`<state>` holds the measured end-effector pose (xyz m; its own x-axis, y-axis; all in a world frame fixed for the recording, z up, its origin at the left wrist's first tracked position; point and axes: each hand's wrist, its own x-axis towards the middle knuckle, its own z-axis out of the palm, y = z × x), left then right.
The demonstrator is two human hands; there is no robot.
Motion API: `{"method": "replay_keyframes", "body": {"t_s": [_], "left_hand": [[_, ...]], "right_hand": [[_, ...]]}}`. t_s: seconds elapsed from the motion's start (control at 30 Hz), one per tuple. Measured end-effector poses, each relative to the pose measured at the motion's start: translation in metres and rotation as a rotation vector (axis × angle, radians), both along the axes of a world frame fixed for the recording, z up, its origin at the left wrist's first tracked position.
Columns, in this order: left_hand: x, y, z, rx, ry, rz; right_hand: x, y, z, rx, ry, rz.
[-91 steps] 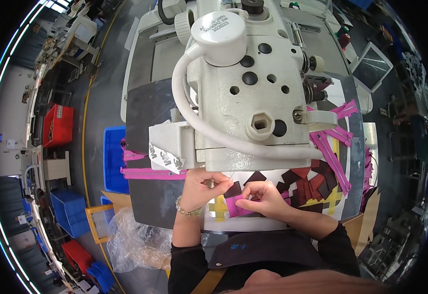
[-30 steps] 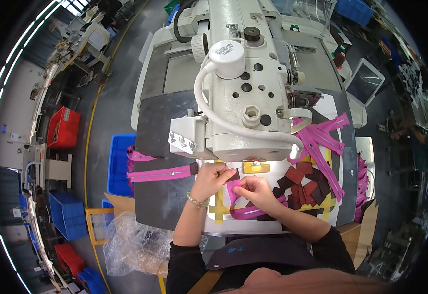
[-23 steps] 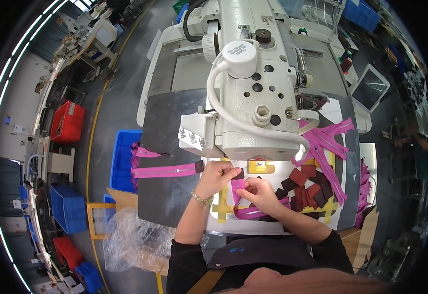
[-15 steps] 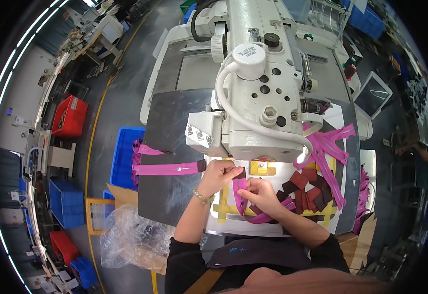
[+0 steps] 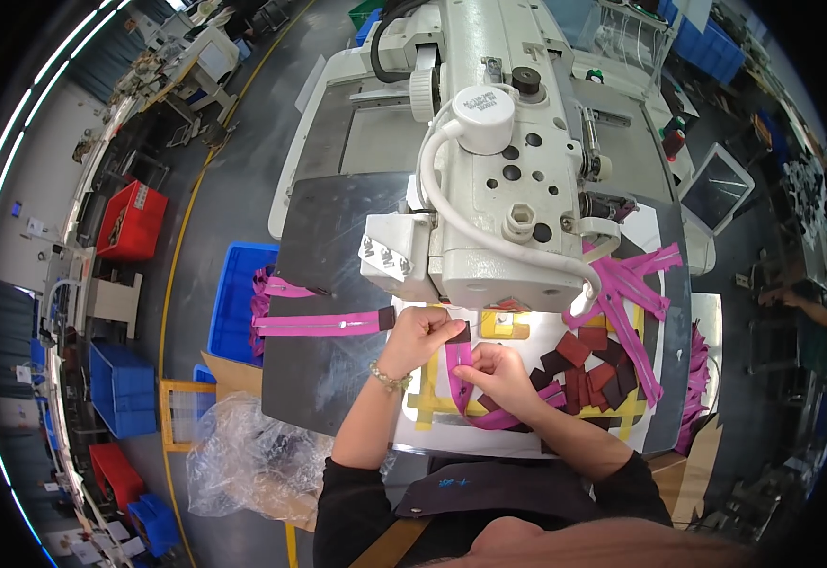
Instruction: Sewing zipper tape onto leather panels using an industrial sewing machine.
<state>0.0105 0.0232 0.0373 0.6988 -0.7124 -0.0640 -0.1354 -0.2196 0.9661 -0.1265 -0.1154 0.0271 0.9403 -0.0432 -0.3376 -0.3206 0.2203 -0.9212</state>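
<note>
A magenta zipper strip [image 5: 458, 360] hangs between my hands, in front of the sewing machine head [image 5: 498, 208]. My left hand [image 5: 417, 343] pinches its upper end, where a small dark fabric patch [image 5: 462, 334] shows by the thumb. Lower down, the fingers of my right hand [image 5: 500, 377] are closed on the strip's edge. From there the zipper curves down and runs right beneath my right wrist. Just beyond the hands lies a yellow plate [image 5: 505, 326] under the machine head. Dark red and brown fabric patches [image 5: 595, 379] are scattered to the right of my right hand.
More magenta zippers [image 5: 629, 293] lie on the table's right. Another zipper [image 5: 323, 324] with a dark end stretches left toward a blue bin [image 5: 233, 301]. Clear plastic wrapping [image 5: 243, 459] is bunched at the lower left. A screen [image 5: 716, 186] stands at the right.
The view has shifted slightly. Both hands keep the same grip on the zipper, with hardly any movement.
</note>
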Motion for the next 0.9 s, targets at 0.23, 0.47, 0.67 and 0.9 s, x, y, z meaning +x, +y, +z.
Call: {"method": "replay_keyframes", "body": {"t_s": [0.23, 0.47, 0.67, 0.9], "left_hand": [[-0.0006, 0.0001, 0.0005, -0.007, -0.007, 0.004], [0.0004, 0.0, 0.0027, 0.018, 0.035, 0.006], [0.0008, 0.0017, 0.0052, 0.009, 0.076, -0.001], [0.0005, 0.0016, 0.0053, -0.013, 0.057, 0.0]], "right_hand": [[-0.0015, 0.0016, -0.003, 0.004, -0.029, -0.052], [-0.0015, 0.0027, -0.0014, 0.012, -0.039, -0.065], [-0.0009, 0.0016, -0.0014, 0.003, -0.043, -0.055], [-0.001, 0.0009, -0.0027, -0.009, -0.034, -0.044]]}}
